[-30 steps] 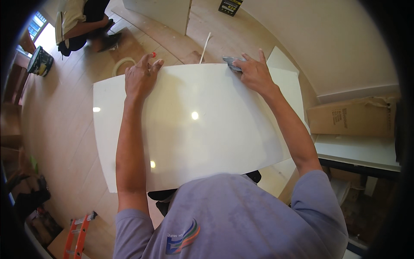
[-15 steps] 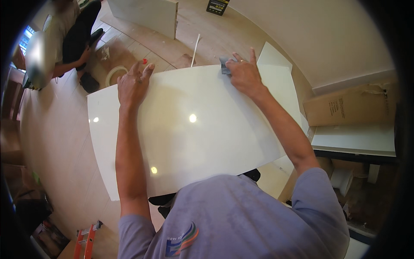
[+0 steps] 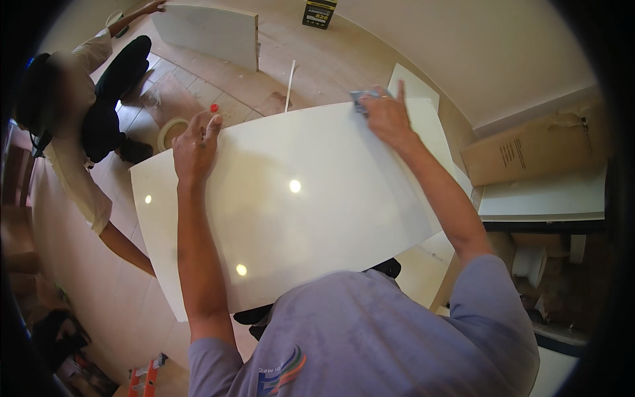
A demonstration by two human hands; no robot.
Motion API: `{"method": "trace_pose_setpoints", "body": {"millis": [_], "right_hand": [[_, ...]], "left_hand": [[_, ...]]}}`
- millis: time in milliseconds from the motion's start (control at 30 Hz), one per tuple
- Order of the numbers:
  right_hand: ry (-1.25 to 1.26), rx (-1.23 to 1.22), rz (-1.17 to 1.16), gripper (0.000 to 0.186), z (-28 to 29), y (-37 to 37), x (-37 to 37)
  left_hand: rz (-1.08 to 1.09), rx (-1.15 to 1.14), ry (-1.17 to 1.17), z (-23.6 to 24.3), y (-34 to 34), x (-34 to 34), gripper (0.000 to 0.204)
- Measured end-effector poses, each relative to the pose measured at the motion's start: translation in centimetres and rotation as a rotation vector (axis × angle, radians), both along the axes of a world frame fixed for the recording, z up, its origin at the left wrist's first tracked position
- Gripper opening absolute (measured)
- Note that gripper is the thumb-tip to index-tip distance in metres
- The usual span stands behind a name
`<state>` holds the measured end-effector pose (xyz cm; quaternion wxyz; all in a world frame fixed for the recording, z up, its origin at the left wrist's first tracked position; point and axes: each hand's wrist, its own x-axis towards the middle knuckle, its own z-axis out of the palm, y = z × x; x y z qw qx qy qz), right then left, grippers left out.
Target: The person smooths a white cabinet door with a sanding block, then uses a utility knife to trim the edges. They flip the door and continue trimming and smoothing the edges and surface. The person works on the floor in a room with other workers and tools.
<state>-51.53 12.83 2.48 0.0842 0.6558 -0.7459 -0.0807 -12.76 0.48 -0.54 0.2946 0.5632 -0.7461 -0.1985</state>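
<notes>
A large glossy white panel [image 3: 317, 218] lies in front of my body, with both forearms stretched over it. At its far left edge rests my left hand [image 3: 196, 149], thumb and forefinger apart and nothing visible between them. My right hand [image 3: 390, 119] pinches a small grey-blue sheet [image 3: 362, 99], possibly sandpaper, against the far edge toward the right; one finger sticks up. Motion blurs this sheet, so its exact kind is unclear.
At the left a co-worker [image 3: 69, 132] crouches, one hand on an upright white board [image 3: 208, 33], the other arm reaching to my panel's left edge. Beyond lie a tape roll [image 3: 173, 134], a red bit [image 3: 214, 108], a white strip [image 3: 290, 86] and a black box [image 3: 319, 13]. Right: a cardboard box [image 3: 539, 149].
My right hand has slid slightly right along the panel's far edge with the sheet. The co-worker has shifted, taking hold of the upright board and reaching an arm toward my panel.
</notes>
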Motion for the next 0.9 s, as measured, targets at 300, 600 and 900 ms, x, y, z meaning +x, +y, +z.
{"method": "trace_pose_setpoints", "body": {"millis": [300,600,900], "right_hand": [[-0.098,-0.136,0.347,0.029,-2.6,-6.3,14.4],[-0.095,0.007,-0.041,0.038,0.4,0.5,-1.5],[-0.195,-0.013,0.185,0.047,-1.1,-1.9,5.8]], "left_hand": [[-0.066,-0.087,-0.050,-0.3,-0.8,-0.9,0.053],[-0.066,-0.128,0.047,-0.8,-0.7,0.0,0.047],[-0.118,-0.195,0.003,-1.7,-0.7,0.2,0.052]]}}
